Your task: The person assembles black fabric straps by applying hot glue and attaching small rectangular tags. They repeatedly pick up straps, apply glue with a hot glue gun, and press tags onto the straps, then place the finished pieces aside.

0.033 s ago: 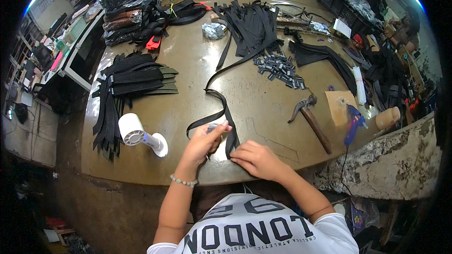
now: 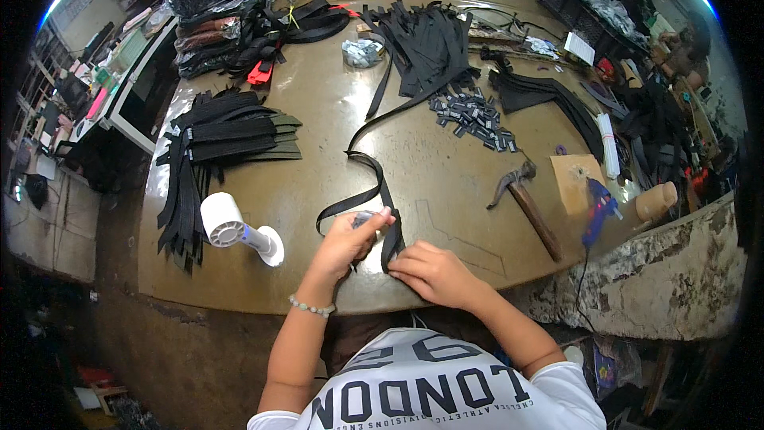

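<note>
A long black strap (image 2: 374,114) winds from the pile of straps down to the table's near edge, where it folds in a loop. My left hand (image 2: 354,239), with a beaded bracelet on the wrist, is closed on the strap beside the fold. A small greyish piece shows in its curled fingers, too hidden to name. My right hand (image 2: 434,272) pinches the strap's lower fold close to the table edge. Some of its fingertips are hidden. Beyond the hands lies a heap of small dark buckle-like pieces (image 2: 475,118).
A claw hammer (image 2: 535,219) and a blue glue gun (image 2: 595,215) with a cord lie to the right. On the left stand a small white fan (image 2: 224,220) and bundled black straps (image 2: 227,137). A clear tub (image 2: 362,53) sits further back by the strap pile (image 2: 426,44).
My left hand has shifted very slightly to the right with the strap. Otherwise the scene looks the same.
</note>
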A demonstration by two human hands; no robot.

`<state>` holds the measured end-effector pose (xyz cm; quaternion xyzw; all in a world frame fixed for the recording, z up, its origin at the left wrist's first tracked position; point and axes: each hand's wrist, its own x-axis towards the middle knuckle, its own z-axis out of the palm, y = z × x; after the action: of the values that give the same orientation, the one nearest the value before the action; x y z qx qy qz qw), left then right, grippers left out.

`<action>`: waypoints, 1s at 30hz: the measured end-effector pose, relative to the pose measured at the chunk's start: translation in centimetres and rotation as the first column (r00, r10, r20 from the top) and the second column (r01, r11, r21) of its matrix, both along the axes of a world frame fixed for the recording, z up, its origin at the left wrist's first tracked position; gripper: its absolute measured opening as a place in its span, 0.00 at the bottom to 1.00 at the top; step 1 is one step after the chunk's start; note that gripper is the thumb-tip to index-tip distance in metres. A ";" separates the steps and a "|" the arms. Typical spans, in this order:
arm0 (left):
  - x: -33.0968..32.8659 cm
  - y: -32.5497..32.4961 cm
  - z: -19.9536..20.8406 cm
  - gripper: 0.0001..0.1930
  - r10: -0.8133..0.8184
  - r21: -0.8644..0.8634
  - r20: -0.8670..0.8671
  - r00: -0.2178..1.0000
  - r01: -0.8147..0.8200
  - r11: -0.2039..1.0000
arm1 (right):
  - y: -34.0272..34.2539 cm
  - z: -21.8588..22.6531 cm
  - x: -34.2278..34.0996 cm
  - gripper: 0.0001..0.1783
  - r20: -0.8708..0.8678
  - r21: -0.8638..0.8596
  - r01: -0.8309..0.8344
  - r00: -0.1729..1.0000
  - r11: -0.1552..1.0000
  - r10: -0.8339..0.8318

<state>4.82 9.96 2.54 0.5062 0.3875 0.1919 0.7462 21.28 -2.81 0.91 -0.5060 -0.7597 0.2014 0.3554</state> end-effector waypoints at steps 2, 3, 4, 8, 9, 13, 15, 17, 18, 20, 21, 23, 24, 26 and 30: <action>1.1 -0.4 -0.5 0.15 0.002 0.207 0.021 1.000 -0.006 0.978 | -0.4 -0.4 -0.3 0.16 0.113 0.023 -0.029 0.993 0.999 0.026; 1.1 -0.6 -0.6 0.15 -0.014 0.234 -0.041 0.999 0.024 0.972 | -0.5 -0.6 -0.4 0.16 0.125 0.038 -0.027 0.992 0.999 0.022; 1.4 -0.7 -0.8 0.15 0.000 0.343 -0.156 0.988 0.054 0.938 | -0.6 -0.7 -0.6 0.16 0.144 0.045 -0.029 0.989 0.999 0.022; 2.1 -0.2 -1.9 0.15 0.251 0.814 -0.432 0.866 0.254 0.521 | -0.8 -1.2 -0.9 0.15 0.128 0.088 0.001 0.992 0.996 -0.012; 2.5 0.3 -2.3 0.14 0.343 0.902 -0.382 0.858 0.266 0.339 | -0.8 -1.2 -0.9 0.14 0.106 0.086 0.017 0.994 0.996 -0.026; 3.8 3.8 -3.8 0.12 0.449 0.899 -0.423 0.787 0.428 0.096 | -0.8 -1.2 -0.8 0.13 0.081 0.096 0.027 0.996 0.995 -0.035; 4.4 6.6 -4.1 0.12 0.526 0.880 -0.442 0.727 0.466 0.095 | -0.8 -1.2 -0.8 0.12 0.077 0.090 0.015 0.997 0.996 -0.022; 4.8 10.2 -3.8 0.12 0.534 0.871 -0.461 0.709 0.476 0.120 | -0.8 -1.2 -0.8 0.09 0.069 0.091 0.048 0.996 0.995 -0.054; 5.0 12.0 -3.6 0.13 0.543 0.872 -0.461 0.702 0.471 0.131 | -0.8 -1.1 -0.7 0.07 0.074 0.072 0.057 0.995 0.996 -0.062; 5.2 14.9 -3.0 0.13 0.568 0.859 -0.506 0.649 0.442 0.260 | -0.7 -1.0 -0.7 0.06 0.005 0.045 0.086 0.996 0.995 -0.086; 5.3 16.0 -2.8 0.13 0.581 0.857 -0.513 0.632 0.416 0.304 | -0.7 -1.0 -0.6 0.06 -0.025 0.018 0.096 0.995 0.995 -0.095; 5.7 17.5 -2.3 0.13 0.591 0.882 -0.471 0.655 0.342 0.324 | -0.5 -0.8 -0.6 0.06 -0.049 0.015 0.101 0.994 0.995 -0.100; 5.9 17.9 -2.1 0.13 0.586 0.877 -0.478 0.654 0.317 0.362 | -0.4 -0.7 -0.6 0.06 -0.068 0.015 0.103 0.992 0.995 -0.101; 6.8 18.6 -1.8 0.14 0.622 0.930 -0.319 0.715 0.108 0.352 | -0.1 -0.6 -0.6 0.05 -0.097 0.027 0.131 0.987 0.991 -0.128; 8.8 20.6 -1.4 0.18 0.633 0.955 -0.036 0.773 -0.160 0.250 | 0.3 -0.8 -0.6 0.06 -0.148 0.014 0.167 0.975 0.986 -0.163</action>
<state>13.67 30.57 1.11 0.7387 0.4799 0.4472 0.1549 20.66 -2.54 0.07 -0.5464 -0.6896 0.1978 0.4322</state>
